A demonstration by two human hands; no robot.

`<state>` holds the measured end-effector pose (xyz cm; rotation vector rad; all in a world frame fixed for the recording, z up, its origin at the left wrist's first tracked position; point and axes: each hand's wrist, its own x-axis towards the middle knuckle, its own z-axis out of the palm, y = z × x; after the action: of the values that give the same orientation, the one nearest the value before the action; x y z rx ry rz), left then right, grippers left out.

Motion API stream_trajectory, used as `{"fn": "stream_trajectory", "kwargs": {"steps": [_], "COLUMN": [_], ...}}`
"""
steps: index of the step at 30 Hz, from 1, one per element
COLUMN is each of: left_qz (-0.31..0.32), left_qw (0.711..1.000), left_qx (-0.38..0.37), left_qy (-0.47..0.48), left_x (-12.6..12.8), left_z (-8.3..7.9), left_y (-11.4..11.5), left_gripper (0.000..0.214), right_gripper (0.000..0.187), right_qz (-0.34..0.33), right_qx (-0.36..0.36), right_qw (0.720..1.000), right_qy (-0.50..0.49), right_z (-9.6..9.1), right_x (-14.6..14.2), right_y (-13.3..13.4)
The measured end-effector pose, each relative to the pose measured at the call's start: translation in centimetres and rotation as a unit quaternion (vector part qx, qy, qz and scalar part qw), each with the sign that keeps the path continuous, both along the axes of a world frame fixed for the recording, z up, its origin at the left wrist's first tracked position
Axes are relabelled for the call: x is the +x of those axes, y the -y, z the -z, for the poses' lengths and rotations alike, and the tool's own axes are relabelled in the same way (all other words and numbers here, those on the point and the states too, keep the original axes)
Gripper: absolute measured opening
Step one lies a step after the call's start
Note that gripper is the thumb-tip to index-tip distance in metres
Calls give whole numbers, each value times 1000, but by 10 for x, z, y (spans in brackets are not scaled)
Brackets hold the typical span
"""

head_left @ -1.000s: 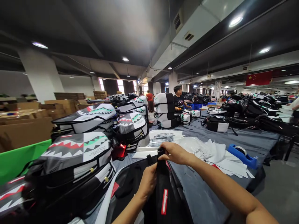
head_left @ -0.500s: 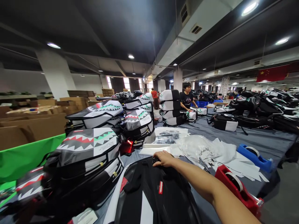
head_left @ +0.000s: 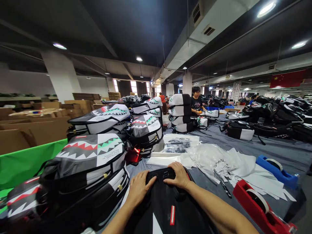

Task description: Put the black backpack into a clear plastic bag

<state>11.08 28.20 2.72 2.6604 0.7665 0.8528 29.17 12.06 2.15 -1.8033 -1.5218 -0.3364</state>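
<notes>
A black backpack [head_left: 168, 201] with a red-and-white label lies in front of me on the grey-clothed table. My left hand [head_left: 139, 188] grips the left side of its far end, the thumb resting on top near a strap buckle. On the right side of the same end, my right hand [head_left: 178, 175] is wrapped over the edge with the thumb on the black fabric. The backpack's lower part runs out of view. Close by on the left, a stack of shark-mouth backpacks [head_left: 97, 156] in grey, white and black stands beside it.
Clear plastic bags [head_left: 207, 154] and white paper sheets [head_left: 260, 175] lie beyond the backpack. A red tape dispenser [head_left: 255, 201] and a blue tape dispenser [head_left: 278, 170] sit at the right. Farther back, a co-worker [head_left: 197, 102] stands behind stacked white-and-black bags [head_left: 179, 112].
My left hand has come into view and taken hold of the backpack's far left side. My right hand has moved slightly right along the end. The view has shifted a little.
</notes>
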Motion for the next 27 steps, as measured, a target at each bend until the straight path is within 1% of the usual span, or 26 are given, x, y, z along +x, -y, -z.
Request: {"fn": "stream_trajectory", "kwargs": {"steps": [1, 3, 5, 7, 9, 11, 13, 15, 18, 20, 22, 24, 27], "left_qz": [14, 22, 16, 13, 7, -7, -7, 14, 51, 61, 48, 26, 12], "left_qw": [999, 995, 992, 990, 989, 988, 988, 990, 989, 985, 980, 976, 972], "left_qx": [-12, -20, 1, 44, 93, 130, 147, 143, 111, 90, 67, 41, 12], "left_qy": [29, 90, 126, 133, 117, 84, 39, -9, -80, -134, -182, -212, -233], "left_x": [0, -6, -18, -32, -43, -53, -61, -69, -73, -67, -52, -34, -12], "left_z": [10, 24, 30, 32, 31, 31, 30, 30, 29, 30, 31, 29, 18], "left_y": [4, 14, 29, 47, 66, 81, 92, 98, 98, 90, 76, 62, 49], "left_gripper": [49, 50, 46, 41, 38, 34, 32, 35, 42, 43, 44, 48, 53], "right_gripper": [53, 50, 46, 40, 35, 33, 36, 38, 36, 34, 34, 38, 44], "right_qz": [-9, -17, -13, 1, 5, -5, -23, -38, -51, -51, -35, -12, 7], "right_qx": [30, 60, 58, 36, 5, -27, -58, -86, -135, -183, -238, -274, -285], "right_qw": [1000, 998, 998, 999, 999, 997, 996, 994, 989, 982, 970, 961, 958], "right_qy": [1, 7, 16, 31, 51, 65, 65, 55, 36, 23, 16, 15, 18], "right_z": [4, 9, 11, 11, 11, 12, 15, 20, 28, 32, 34, 34, 31], "right_x": [0, -5, -15, -28, -39, -45, -46, -46, -44, -41, -36, -30, -23], "right_y": [1, 5, 16, 32, 52, 69, 82, 91, 94, 85, 69, 50, 28]}}
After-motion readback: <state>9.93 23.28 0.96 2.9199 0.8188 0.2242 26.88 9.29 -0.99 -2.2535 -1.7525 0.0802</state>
